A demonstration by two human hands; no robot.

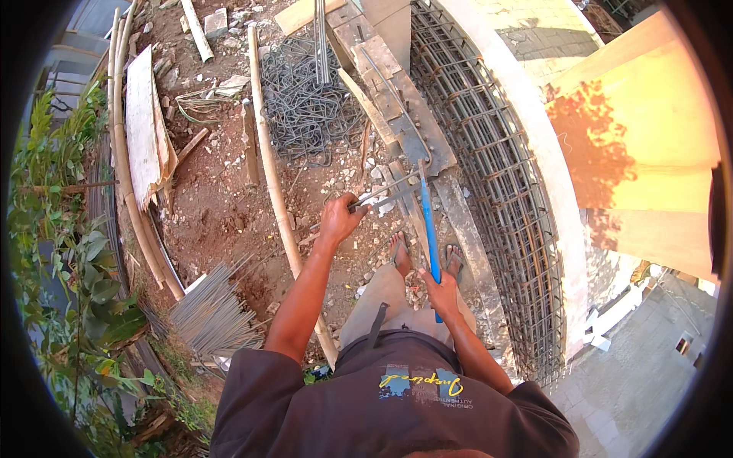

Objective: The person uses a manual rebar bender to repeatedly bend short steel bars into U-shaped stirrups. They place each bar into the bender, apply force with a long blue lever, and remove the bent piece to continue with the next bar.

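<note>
My left hand [341, 217] is closed on the near end of a thin steel rod [392, 186]. The rod runs up to a bend beside a steel plate on the wooden bending bench [441, 151], then lies along the bench towards its far end. My right hand [441, 292] grips the lower part of a blue-handled bar [429, 229], whose bare metal head is at the bend; whether it hooks the rod I cannot tell. A pile of bent steel stirrups [309, 103] lies left of the bench, with straight rods [322, 46] over it.
Long rebar cages [504, 166] stand along the right beside a pale wall edge [550, 189]. A bamboo pole [269, 154] crosses the rubble-strewn soil to my left. A bundle of cut rods [215, 315] lies at lower left. Planks [469, 229] lie by my feet.
</note>
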